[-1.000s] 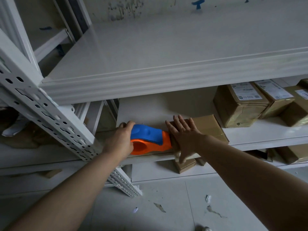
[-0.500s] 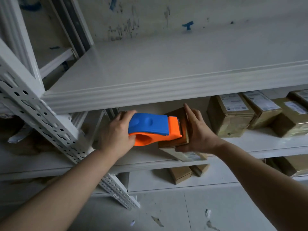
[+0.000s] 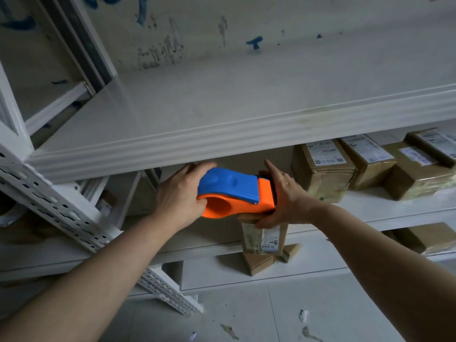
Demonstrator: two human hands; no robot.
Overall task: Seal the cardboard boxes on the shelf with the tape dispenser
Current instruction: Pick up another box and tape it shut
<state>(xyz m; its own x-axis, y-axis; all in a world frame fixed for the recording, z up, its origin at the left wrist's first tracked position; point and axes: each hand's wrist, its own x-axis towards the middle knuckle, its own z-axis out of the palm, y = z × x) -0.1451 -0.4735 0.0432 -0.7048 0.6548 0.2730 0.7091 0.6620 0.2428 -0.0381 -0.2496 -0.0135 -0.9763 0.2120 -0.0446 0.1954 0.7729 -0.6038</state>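
One tape dispenser (image 3: 234, 191) in left grip (image 3: 177, 193), one box (image 3: 261, 235) in right grip (image 3: 286, 201), four boxes (image 3: 320, 174)

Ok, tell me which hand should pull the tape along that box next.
Left. The left hand grips the tape dispenser, whose orange nose meets the cardboard box; the right hand is occupied holding that box.

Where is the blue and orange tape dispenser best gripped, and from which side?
Grip the tape dispenser by its rounded rear, coming from the left, as the left hand does: the orange loop there offers a hold, and the front end lies against the cardboard box that the right hand holds.
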